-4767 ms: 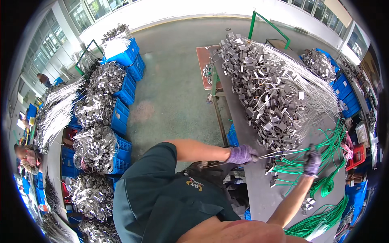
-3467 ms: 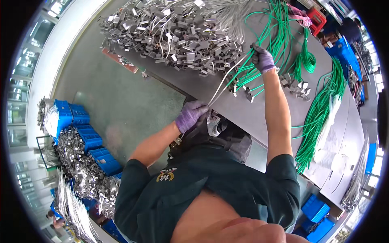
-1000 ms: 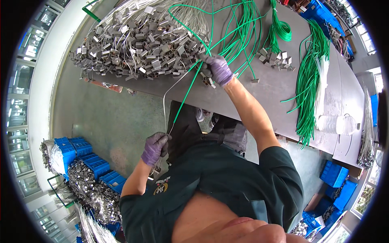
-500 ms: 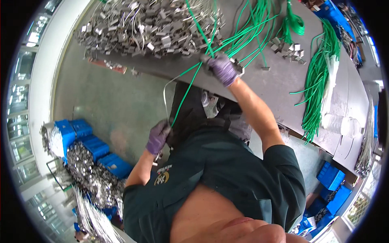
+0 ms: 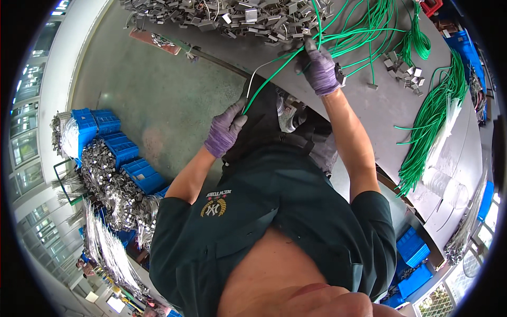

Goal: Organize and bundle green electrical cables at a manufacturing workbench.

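Observation:
My left hand [image 5: 224, 132], in a purple and grey glove, is closed on the end of a green wire [image 5: 270, 80] and on a thin white strand [image 5: 250, 83] beside it. The wire runs up and to the right in front of my body to my right hand [image 5: 320, 68], gloved the same way. That hand is closed around the green wire at the table's edge, beside a heap of small grey metal pieces [image 5: 253, 16]. More green wires [image 5: 364, 37] spread over the table just beyond my right hand. Its fingertips partly hide the wire.
On the grey table [image 5: 385, 111] lie a coiled green bundle [image 5: 419, 45], loose metal pieces [image 5: 404, 71], a long green wire bundle [image 5: 433, 127] and a clear plastic roll [image 5: 444, 186]. Blue crates [image 5: 124, 145] and piled metal parts [image 5: 100, 174] stand at left on the floor.
My left hand has risen away from my torso, nearer the table edge, still holding the green wire and white strand. My right hand keeps its grip at the edge. The whole view has shifted.

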### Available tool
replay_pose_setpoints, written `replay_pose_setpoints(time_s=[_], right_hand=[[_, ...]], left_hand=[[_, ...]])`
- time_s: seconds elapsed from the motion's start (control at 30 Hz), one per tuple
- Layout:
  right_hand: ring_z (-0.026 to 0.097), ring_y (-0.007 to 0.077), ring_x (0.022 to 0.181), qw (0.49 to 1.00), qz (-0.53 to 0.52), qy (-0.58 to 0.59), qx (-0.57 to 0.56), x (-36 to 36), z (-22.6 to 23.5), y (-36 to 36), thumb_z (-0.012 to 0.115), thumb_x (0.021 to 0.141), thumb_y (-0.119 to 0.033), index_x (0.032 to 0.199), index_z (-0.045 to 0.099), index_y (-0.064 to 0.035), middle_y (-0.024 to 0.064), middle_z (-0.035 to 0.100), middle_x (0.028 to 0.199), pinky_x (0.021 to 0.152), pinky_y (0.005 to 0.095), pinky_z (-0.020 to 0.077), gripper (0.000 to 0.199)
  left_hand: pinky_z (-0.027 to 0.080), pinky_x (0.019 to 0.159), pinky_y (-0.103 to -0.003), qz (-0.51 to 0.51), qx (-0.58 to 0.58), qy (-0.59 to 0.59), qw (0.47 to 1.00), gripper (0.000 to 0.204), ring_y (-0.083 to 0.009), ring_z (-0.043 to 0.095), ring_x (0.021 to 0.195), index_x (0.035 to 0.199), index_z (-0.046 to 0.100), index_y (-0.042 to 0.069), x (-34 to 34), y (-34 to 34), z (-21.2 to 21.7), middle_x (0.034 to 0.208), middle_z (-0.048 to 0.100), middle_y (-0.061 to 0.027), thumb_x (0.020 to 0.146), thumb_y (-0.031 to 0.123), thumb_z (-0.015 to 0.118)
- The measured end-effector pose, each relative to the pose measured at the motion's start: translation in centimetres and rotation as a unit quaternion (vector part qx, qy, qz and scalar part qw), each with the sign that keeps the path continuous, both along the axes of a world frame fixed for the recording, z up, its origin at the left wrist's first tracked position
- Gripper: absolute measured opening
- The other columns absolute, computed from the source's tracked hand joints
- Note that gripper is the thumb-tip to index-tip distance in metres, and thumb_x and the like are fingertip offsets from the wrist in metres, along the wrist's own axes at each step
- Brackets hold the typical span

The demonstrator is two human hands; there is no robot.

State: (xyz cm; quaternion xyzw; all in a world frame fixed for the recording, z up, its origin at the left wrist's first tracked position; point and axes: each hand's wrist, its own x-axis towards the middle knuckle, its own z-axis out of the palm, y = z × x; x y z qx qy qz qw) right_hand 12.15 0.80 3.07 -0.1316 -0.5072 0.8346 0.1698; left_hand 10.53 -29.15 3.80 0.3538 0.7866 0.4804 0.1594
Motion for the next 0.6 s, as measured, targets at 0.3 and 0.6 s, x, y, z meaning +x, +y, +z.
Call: replay_pose_setpoints(time_s=[0.3,0.6], right_hand=[[0.065,0.0272,0.069,0.997,0.049,0.051,-0.028,0.1,0.2,-1.0,0.043,0.092,-0.047,0.088,0.053,-0.0023,0.0176,0.064,0.081,0.051,0.0279,0.05,0.046],[0.066,0.0278,0.074,0.989,0.071,0.018,-0.129,0.5,-1.2,-3.1,0.044,0.09,-0.05,0.096,0.054,-0.0007,0.0189,0.064,0.084,0.051,0.0302,0.052,0.051]], left_hand=[[0.046,0.088,-0.031,-0.02,-0.002,-0.051,0.999,0.036,-0.0226,0.059,0.105,0.12,0.054,0.003,0.2,-0.4,0.0,0.114,0.061,-0.0148,0.086,0.012,0.06],[0.047,0.086,-0.031,0.003,-0.009,-0.122,0.993,0.032,-0.0222,0.061,0.101,0.116,0.058,0.003,-0.3,0.1,0.2,0.109,0.063,-0.0151,0.085,0.01,0.061]])
